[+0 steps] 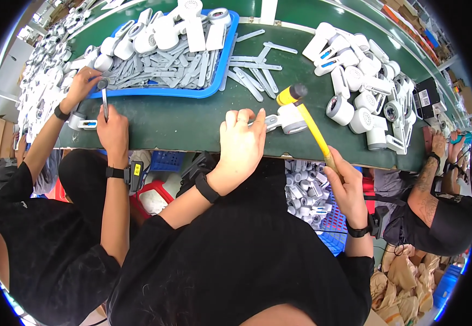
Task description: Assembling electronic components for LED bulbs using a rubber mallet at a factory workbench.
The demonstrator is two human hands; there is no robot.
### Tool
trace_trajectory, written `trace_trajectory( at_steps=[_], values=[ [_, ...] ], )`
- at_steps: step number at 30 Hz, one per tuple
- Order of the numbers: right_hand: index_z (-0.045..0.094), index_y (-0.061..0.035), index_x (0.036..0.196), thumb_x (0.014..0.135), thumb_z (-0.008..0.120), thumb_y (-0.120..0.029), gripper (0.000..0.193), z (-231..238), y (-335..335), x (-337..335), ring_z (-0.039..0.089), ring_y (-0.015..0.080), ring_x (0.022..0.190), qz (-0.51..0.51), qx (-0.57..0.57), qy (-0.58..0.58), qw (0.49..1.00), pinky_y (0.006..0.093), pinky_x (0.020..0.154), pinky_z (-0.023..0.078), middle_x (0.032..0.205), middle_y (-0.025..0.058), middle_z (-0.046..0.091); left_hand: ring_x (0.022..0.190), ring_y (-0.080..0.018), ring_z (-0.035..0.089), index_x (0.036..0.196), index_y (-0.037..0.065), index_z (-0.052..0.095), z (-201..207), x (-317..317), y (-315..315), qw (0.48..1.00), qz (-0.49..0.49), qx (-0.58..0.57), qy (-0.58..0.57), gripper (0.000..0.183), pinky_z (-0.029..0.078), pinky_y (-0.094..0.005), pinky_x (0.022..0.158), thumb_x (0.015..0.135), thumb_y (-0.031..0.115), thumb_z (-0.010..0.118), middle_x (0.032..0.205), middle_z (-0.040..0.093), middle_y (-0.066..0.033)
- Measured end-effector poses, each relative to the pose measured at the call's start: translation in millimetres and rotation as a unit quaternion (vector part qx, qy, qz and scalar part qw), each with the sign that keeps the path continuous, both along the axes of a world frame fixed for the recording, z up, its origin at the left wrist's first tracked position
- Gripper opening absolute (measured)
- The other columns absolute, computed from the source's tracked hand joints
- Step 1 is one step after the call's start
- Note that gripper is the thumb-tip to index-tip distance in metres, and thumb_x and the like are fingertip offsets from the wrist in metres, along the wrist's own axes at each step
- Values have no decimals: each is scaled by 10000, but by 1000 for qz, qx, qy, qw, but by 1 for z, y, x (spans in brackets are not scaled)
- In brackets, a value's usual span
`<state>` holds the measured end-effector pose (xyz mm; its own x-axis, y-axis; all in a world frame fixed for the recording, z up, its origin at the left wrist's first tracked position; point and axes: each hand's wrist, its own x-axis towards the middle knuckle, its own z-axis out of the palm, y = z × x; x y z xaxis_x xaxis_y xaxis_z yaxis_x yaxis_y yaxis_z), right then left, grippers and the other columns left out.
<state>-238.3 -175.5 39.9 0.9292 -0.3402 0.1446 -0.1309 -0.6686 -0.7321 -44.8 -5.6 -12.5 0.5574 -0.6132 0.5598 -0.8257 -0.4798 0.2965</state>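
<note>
My right hand (pixel 347 187) is closed round the handle of a yellow mallet (pixel 315 129). Its dark-tipped head is raised over a white plastic housing (pixel 291 118) with a round grey-rimmed head and a grey handle strip, lying near the table's front edge. My left hand (pixel 242 146) steadies that handle's end, thumb and fingers closed about it; the exact grip is partly hidden behind the fingers. Beyond my hands, several loose grey plastic strips (pixel 255 68) lie scattered on the green table (pixel 203 119).
A blue tray (pixel 192 93) of grey strips and white housings stands at the back left. More housings (pixel 363 103) are heaped at right. At left, a co-worker's hand (pixel 112 133) holds a hammer (pixel 104 89). A blue crate (pixel 334 225) of parts sits below the table.
</note>
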Motion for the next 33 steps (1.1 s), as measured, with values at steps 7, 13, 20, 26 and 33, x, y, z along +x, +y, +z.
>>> trace_trajectory(
  at_steps=[7, 13, 20, 26, 33],
  values=[
    [551, 32, 1291, 911, 623, -58, 397, 12, -4, 5, 527, 173, 698, 17, 8, 27, 999, 293, 663, 444, 837, 146, 591, 946, -289, 493, 1146, 52, 685, 1, -3, -2, 1000, 15, -6, 6, 318, 415, -377, 754, 837, 124, 665, 1025, 565, -85],
    [537, 51, 1299, 907, 612, -44, 411, 11, -4, 8, 536, 144, 713, 27, 30, 82, 996, 295, 666, 448, 848, 110, 626, 962, -279, 489, 1140, 24, 677, 0, -4, -3, 1000, 14, -11, 2, 326, 403, -381, 756, 836, 138, 666, 1033, 544, -96],
    [531, 53, 1299, 917, 594, -37, 397, 5, -4, 6, 515, 114, 708, 21, 36, 60, 997, 257, 640, 428, 816, 80, 572, 978, -279, 488, 1166, 58, 673, -1, -7, -4, 999, 36, 11, 8, 338, 398, -388, 768, 845, 162, 667, 1059, 545, -85],
    [542, 41, 1303, 910, 616, -38, 407, 12, 15, -3, 541, 120, 746, -1, 30, 13, 999, 256, 703, 453, 885, 96, 627, 976, -265, 513, 1147, 68, 675, 8, 0, 5, 999, 24, 24, -2, 400, 397, -393, 781, 798, 255, 730, 1023, 576, -82],
    [555, 35, 1297, 903, 629, -35, 407, 3, 20, -2, 565, 155, 721, 13, 15, 55, 998, 268, 674, 460, 880, 130, 633, 841, -301, 577, 845, 37, 678, 8, 29, 27, 988, -84, -20, 129, 286, 447, -405, 774, 710, 256, 801, 826, 618, -104]
  ],
)
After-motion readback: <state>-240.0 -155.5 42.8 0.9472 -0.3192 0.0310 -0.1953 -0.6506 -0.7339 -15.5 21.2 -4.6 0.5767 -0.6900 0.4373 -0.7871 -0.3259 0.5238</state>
